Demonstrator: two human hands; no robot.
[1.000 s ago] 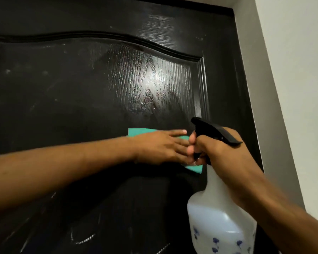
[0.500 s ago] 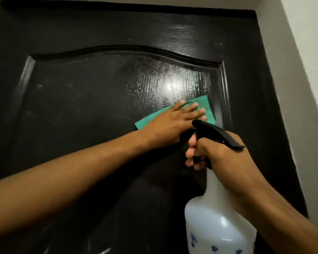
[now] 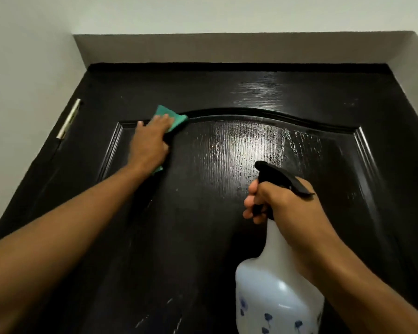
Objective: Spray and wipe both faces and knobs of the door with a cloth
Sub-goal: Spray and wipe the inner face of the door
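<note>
A black panelled door [image 3: 227, 213] fills the view, its upper panel wet and glossy in the middle. My left hand [image 3: 150, 143] presses a green cloth [image 3: 174, 118] flat against the panel's upper left corner, on the curved moulding. My right hand [image 3: 278, 201] grips the neck of a white spray bottle [image 3: 278, 292] with a black trigger head [image 3: 280, 177], held off the door at the lower right, nozzle towards the panel. No knob is in view.
A metal hinge [image 3: 69, 119] sits on the door's left edge. White wall runs along the left, and the grey frame recess [image 3: 227, 48] runs across the top and down the right side.
My left hand has swept the cloth from the panel's right side up to its upper left corner. My view has tilted up, showing the door's top edge. The bottle has stayed in my right hand.
</note>
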